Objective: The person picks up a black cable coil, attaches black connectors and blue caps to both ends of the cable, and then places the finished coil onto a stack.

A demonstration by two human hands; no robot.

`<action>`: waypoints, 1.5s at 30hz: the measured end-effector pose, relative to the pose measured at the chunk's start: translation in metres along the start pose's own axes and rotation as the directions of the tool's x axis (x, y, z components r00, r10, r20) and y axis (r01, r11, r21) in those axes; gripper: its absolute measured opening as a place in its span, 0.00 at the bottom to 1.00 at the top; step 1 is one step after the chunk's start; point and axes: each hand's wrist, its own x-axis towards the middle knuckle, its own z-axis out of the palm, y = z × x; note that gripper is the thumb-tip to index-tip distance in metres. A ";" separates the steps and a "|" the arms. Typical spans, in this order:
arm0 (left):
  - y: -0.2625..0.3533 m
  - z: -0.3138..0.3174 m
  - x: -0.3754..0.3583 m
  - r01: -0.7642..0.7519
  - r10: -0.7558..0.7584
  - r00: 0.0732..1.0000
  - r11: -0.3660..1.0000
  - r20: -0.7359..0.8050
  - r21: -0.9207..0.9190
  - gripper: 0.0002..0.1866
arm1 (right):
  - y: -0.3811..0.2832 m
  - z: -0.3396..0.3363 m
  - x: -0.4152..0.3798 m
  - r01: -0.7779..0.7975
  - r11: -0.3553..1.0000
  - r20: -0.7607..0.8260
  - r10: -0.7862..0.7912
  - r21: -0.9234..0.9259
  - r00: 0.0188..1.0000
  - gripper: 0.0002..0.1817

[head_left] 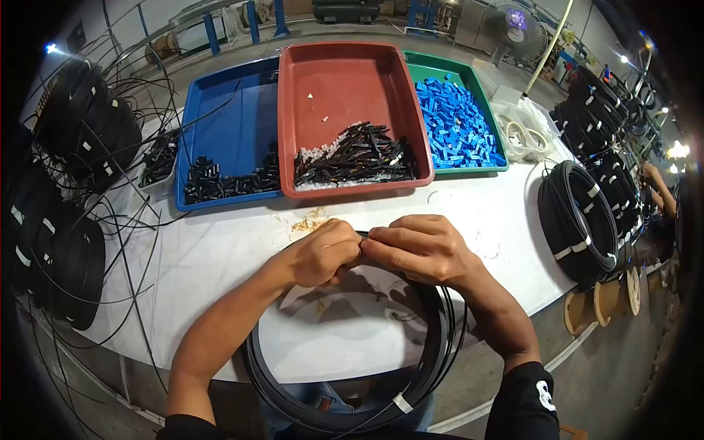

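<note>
A coil of black cable (439, 323) rests at the table's near edge and hangs over my lap, with a white tape band (402, 402) round its lower part. At the coil's top, my left hand (326, 254) is closed, its fingers curled tightly around the black cable. Right beside it, my right hand (422, 248) pinches the cable, fingertips almost touching the left hand. The exact spot between the fingertips is hidden, so I cannot make out any small part there.
Beyond my hands stand a blue tray (233, 110) with black pieces, a red tray (345, 81) with black connectors, and a green tray (433, 67) of blue pieces (458, 121). Cable coils (579, 216) stand at right, more (88, 132) at left with loose strands. Another person's arm (660, 189) shows far right.
</note>
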 end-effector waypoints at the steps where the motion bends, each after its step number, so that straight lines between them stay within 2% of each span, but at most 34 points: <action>1: 0.000 0.001 -0.001 -0.063 0.064 0.998 0.997 -0.015 0.033 0.19 | -0.001 -0.002 0.001 0.016 1.000 0.030 -0.016 -0.005 0.999 0.22; 3: -0.003 -0.002 -0.002 -0.123 0.125 0.992 0.988 -0.023 0.093 0.19 | -0.001 0.002 0.002 0.036 0.999 0.038 -0.035 -0.023 0.999 0.22; 5: -0.010 0.004 -0.001 -0.406 0.461 0.885 0.836 -0.070 0.369 0.18 | -0.005 0.002 0.001 -0.029 0.999 0.006 0.029 -0.030 1.000 0.22; 6: -0.009 0.007 0.000 -0.408 0.462 0.884 0.836 -0.069 0.366 0.18 | -0.005 0.000 0.002 -0.030 0.999 0.009 0.030 -0.031 1.000 0.22; 8: -0.005 0.013 0.001 -0.370 0.419 0.893 0.892 -0.167 0.258 0.15 | -0.008 -0.007 0.005 -0.249 0.959 0.203 0.218 0.138 0.955 0.24; 9: -0.006 0.013 0.002 -0.370 0.418 0.893 0.893 -0.165 0.258 0.15 | -0.009 -0.009 0.006 -0.250 0.958 0.202 0.220 0.138 0.954 0.24; 11: -0.013 0.014 0.004 -0.591 0.734 0.677 0.582 -0.048 0.558 0.13 | -0.009 -0.013 0.007 -0.429 0.849 0.280 0.350 0.308 0.894 0.29; 13: -0.019 0.016 0.008 -0.624 0.773 0.635 0.513 0.000 0.590 0.13 | -0.009 -0.017 0.008 -0.508 0.802 0.342 0.404 0.314 0.848 0.29; 14: -0.020 0.017 0.009 -0.648 0.804 0.592 0.438 0.051 0.623 0.13 | -0.009 -0.023 0.014 -0.604 0.719 0.438 0.446 0.345 0.781 0.27; 15: -0.017 0.017 0.005 -0.649 0.805 0.591 0.436 0.052 0.623 0.13 | -0.009 -0.025 0.018 -0.691 0.626 0.530 0.473 0.360 0.704 0.25; 16: -0.010 0.017 -0.001 -0.533 0.609 0.792 0.721 -0.038 0.442 0.13 | -0.010 -0.024 0.017 -0.690 0.628 0.527 0.473 0.360 0.706 0.25; 17: -0.006 0.017 -0.005 -0.328 0.349 0.935 0.918 -0.065 0.221 0.16 | -0.013 -0.021 0.015 -0.663 0.676 0.471 0.492 0.324 0.732 0.23; 18: -0.008 0.013 -0.003 -0.327 0.350 0.934 0.918 -0.068 0.224 0.16 | -0.013 -0.018 0.013 -0.633 0.721 0.414 0.504 0.283 0.758 0.22; 19: -0.011 0.008 0.001 -0.246 0.252 0.966 0.966 -0.060 0.081 0.16 | -0.012 -0.017 0.013 -0.629 0.724 0.414 0.499 0.284 0.761 0.22; 20: -0.012 0.004 0.003 -0.154 0.152 0.988 0.986 -0.035 -0.064 0.16 | -0.010 -0.015 0.013 -0.484 0.846 0.324 0.404 0.225 0.856 0.21; 21: -0.012 0.002 0.003 -0.153 0.150 0.988 0.986 -0.036 -0.064 0.16 | -0.009 -0.012 0.011 -0.327 0.934 0.240 0.287 0.146 0.927 0.21; 22: -0.011 0.000 0.003 -0.052 0.056 0.998 0.971 0.012 -0.233 0.17 | -0.004 -0.004 0.005 -0.201 0.974 0.151 0.183 0.109 0.971 0.22; 23: -0.010 -0.001 0.003 0.057 -0.030 0.997 0.919 0.077 -0.390 0.17 | -0.003 -0.003 0.004 -0.202 0.973 0.150 0.185 0.108 0.971 0.22; 24: -0.010 0.001 0.003 0.060 -0.031 0.996 0.919 0.080 -0.391 0.17 | -0.005 -0.002 0.005 -0.152 0.987 0.117 0.145 0.058 0.983 0.22; 26: -0.010 0.009 0.002 -0.142 0.128 0.986 0.979 -0.104 -0.145 0.17 | -0.007 -0.004 0.005 -0.104 0.995 0.087 0.103 0.004 0.991 0.23; 28: 0.009 0.017 -0.003 -0.134 0.123 0.983 0.989 -0.136 -0.070 0.18 | -0.011 -0.009 0.003 -0.276 0.959 0.244 0.254 0.058 0.936 0.26; 29: 0.015 0.019 -0.006 -0.122 0.121 0.978 0.993 -0.172 0.007 0.18 | -0.012 -0.010 0.004 -0.276 0.959 0.242 0.254 0.059 0.936 0.26; 31: 0.013 0.020 -0.008 -0.096 0.092 0.983 0.995 -0.162 -0.014 0.18 | -0.014 -0.012 0.006 -0.524 0.814 0.330 0.437 0.249 0.837 0.29; 33: 0.003 0.021 -0.004 -0.072 0.066 0.987 0.997 -0.149 -0.038 0.19 | -0.013 -0.013 0.006 -0.568 0.764 0.328 0.475 0.307 0.816 0.29; 34: -0.011 0.020 0.002 -0.304 0.329 0.927 0.941 -0.180 0.150 0.19 | -0.011 -0.015 0.007 -0.564 0.770 0.352 0.460 0.299 0.815 0.25; 35: -0.018 0.019 0.004 -0.497 0.569 0.807 0.799 -0.160 0.337 0.19 | -0.009 -0.016 0.008 -0.558 0.777 0.375 0.443 0.293 0.814 0.22; 36: -0.016 0.014 0.002 -0.495 0.569 0.806 0.799 -0.164 0.340 0.19 | -0.007 -0.016 0.009 -0.554 0.779 0.375 0.439 0.295 0.817 0.22; 37: -0.008 0.004 0.002 -0.258 0.256 0.966 0.963 -0.042 -0.075 0.18 | -0.006 -0.018 0.010 -0.439 0.857 0.342 0.341 0.269 0.876 0.22; 38: 0.000 -0.006 0.002 0.107 -0.019 0.978 0.902 0.209 -0.419 0.18 | -0.003 -0.020 0.011 -0.317 0.919 0.312 0.237 0.236 0.920 0.23; 39: 0.007 -0.016 0.001 0.010 0.080 0.972 0.925 0.221 -0.380 0.15 | 0.001 -0.021 0.008 -0.314 0.920 0.308 0.236 0.233 0.921 0.23; 41: 0.035 -0.031 -0.003 -0.031 0.029 0.998 0.999 -0.064 -0.029 0.19 | 0.015 -0.015 -0.004 -0.343 0.928 0.220 0.308 0.144 0.926 0.24; 42: 0.039 -0.045 0.000 -0.120 0.114 0.978 0.992 -0.174 -0.026 0.18 | 0.023 -0.015 -0.007 -0.381 0.914 0.192 0.353 0.137 0.916 0.24; 43: 0.042 -0.063 0.004 -0.208 0.196 0.940 0.978 -0.279 -0.014 0.17 | 0.031 -0.017 -0.010 -0.360 0.930 0.156 0.345 0.080 0.926 0.22; 45: 0.023 -0.103 0.033 -0.303 0.375 0.772 0.927 -0.513 0.221 0.13 | 0.046 -0.015 -0.019 -0.427 0.904 0.138 0.424 -0.013 0.895 0.21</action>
